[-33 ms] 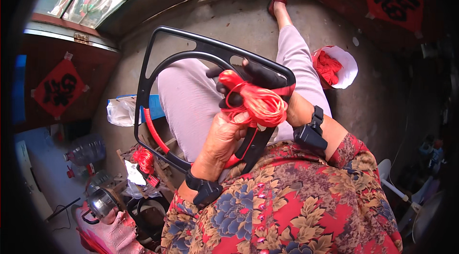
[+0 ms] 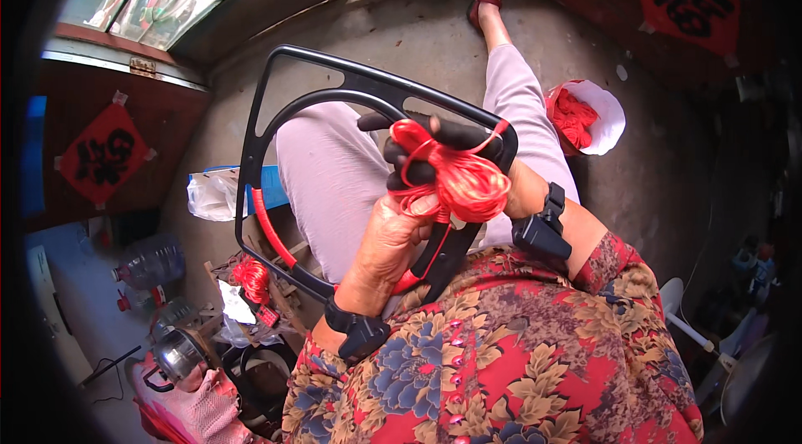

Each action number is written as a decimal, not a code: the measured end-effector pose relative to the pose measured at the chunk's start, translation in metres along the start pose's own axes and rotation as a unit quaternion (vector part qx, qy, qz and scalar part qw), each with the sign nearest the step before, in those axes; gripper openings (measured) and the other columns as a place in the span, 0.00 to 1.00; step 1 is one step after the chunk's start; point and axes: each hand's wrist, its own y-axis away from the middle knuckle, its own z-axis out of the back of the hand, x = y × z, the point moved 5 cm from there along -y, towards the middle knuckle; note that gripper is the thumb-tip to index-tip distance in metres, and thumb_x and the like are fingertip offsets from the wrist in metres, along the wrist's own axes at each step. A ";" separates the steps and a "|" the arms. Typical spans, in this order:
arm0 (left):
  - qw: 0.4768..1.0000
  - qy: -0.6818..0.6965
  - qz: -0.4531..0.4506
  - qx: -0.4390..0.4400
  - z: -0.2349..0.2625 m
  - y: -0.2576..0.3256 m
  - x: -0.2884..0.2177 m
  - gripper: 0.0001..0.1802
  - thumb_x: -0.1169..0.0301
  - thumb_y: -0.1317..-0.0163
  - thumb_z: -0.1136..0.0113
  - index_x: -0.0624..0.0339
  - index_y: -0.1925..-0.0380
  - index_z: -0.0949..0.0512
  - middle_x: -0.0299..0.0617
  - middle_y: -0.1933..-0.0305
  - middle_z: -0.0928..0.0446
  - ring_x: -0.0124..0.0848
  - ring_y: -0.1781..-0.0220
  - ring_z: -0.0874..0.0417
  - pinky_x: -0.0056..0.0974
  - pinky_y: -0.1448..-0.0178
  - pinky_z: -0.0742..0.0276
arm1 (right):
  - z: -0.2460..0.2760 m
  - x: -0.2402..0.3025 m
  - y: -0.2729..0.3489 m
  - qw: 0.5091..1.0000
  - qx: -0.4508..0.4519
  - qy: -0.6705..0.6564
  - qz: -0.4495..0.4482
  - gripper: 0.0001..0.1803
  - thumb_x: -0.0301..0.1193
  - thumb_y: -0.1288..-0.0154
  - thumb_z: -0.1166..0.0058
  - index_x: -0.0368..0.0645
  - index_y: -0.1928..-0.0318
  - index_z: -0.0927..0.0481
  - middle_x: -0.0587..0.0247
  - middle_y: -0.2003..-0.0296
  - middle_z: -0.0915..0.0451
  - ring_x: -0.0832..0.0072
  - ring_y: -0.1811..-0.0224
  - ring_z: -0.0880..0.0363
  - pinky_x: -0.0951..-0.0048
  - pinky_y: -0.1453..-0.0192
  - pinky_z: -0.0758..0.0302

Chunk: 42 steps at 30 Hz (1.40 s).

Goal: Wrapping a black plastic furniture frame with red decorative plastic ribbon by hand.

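A black frame (image 2: 384, 82), four-sided with a curved inner bar, lies across my lap. Red cord wrapping (image 2: 272, 228) covers part of the curved bar on the left. My right hand (image 2: 455, 135), in a dark glove with bare fingertips, is closed round a looped bundle of shiny red cord (image 2: 472, 185) above the frame's right side. Bare and closed, my left hand (image 2: 399, 228) pinches the red cord just below the bundle, beside the frame's lower bar. The bundle hides part of both hands' fingers.
A white-and-red bucket (image 2: 603, 114) with red material stands beyond my right leg. At left are a blue box with a white plastic bag (image 2: 213, 195), another red cord bundle (image 2: 251, 279), a clear plastic bottle (image 2: 154, 262) and a metal pot (image 2: 180, 354).
My right hand and the cord bundle have shifted slightly to the right, and a strand now arcs near the frame's right corner. My left hand and the frame look unmoved.
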 end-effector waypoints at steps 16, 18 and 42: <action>0.997 -0.065 -0.030 -0.004 0.000 -0.001 0.000 0.07 0.67 0.37 0.43 0.58 0.69 0.23 0.28 0.73 0.24 0.12 0.77 0.30 0.17 0.75 0.36 | 0.035 0.019 0.037 0.989 -0.050 0.105 0.092 0.21 0.24 0.36 0.51 0.36 0.43 0.33 0.59 0.52 0.24 0.76 0.52 0.24 0.76 0.46 0.26; 0.997 -0.066 -0.027 -0.007 0.004 -0.002 0.000 0.07 0.67 0.36 0.44 0.58 0.69 0.24 0.28 0.73 0.24 0.12 0.77 0.30 0.17 0.75 0.35 | 0.032 0.014 0.031 0.996 0.001 0.053 0.075 0.20 0.24 0.35 0.52 0.35 0.43 0.33 0.58 0.53 0.23 0.77 0.54 0.24 0.75 0.48 0.26; 0.999 0.004 -0.049 -0.003 0.006 -0.002 -0.008 0.04 0.71 0.37 0.44 0.60 0.68 0.26 0.36 0.73 0.22 0.24 0.75 0.20 0.29 0.69 0.19 | 0.059 0.080 0.203 0.882 -0.346 0.114 0.298 0.15 0.34 0.37 0.47 0.38 0.54 0.26 0.61 0.62 0.23 0.73 0.58 0.23 0.72 0.50 0.27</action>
